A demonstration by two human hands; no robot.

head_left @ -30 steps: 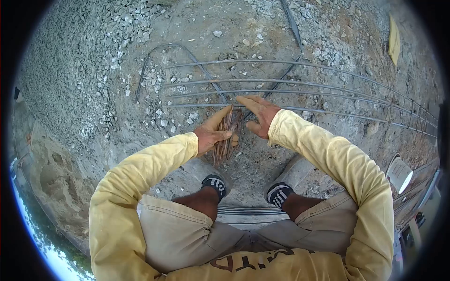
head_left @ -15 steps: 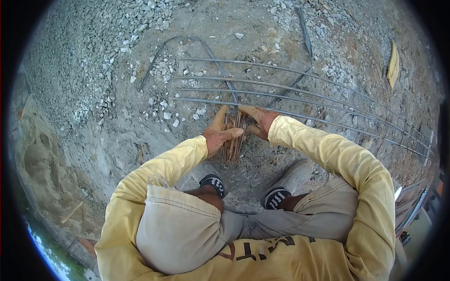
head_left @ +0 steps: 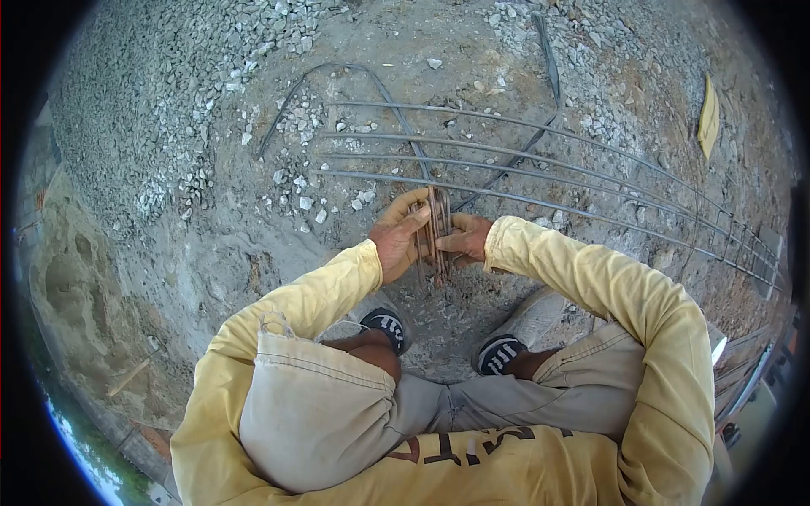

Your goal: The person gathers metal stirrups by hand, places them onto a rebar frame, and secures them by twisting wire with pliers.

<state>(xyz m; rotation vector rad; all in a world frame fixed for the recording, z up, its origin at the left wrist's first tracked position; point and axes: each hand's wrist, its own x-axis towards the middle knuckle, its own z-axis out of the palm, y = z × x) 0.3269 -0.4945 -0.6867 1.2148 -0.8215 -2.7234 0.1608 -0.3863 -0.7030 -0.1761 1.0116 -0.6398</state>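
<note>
A bundle of rusty rebar stirrups (head_left: 437,221) stands between my hands, low over the ground in front of my feet. My left hand (head_left: 398,236) is closed around its left side, with the thumb lying across the upper part. From the other side, my right hand (head_left: 467,237) pinches the bundle lower down with thumb and fingers; some of those fingers are hidden behind the metal. Just beyond the bundle's far end run several long steel bars (head_left: 472,147), lying roughly side by side.
A dark bent strip (head_left: 371,78) loops under the bars, and another dark strip (head_left: 547,59) lies farther off. Grey gravel (head_left: 160,110) covers the far left. A yellow scrap (head_left: 708,116) lies far right. My shoes (head_left: 499,354) are close below the hands.
My right hand has moved from the bundle's far end down to its right side. My left fingers have closed around the upper part. The bundle has shifted slightly right and away from me.
</note>
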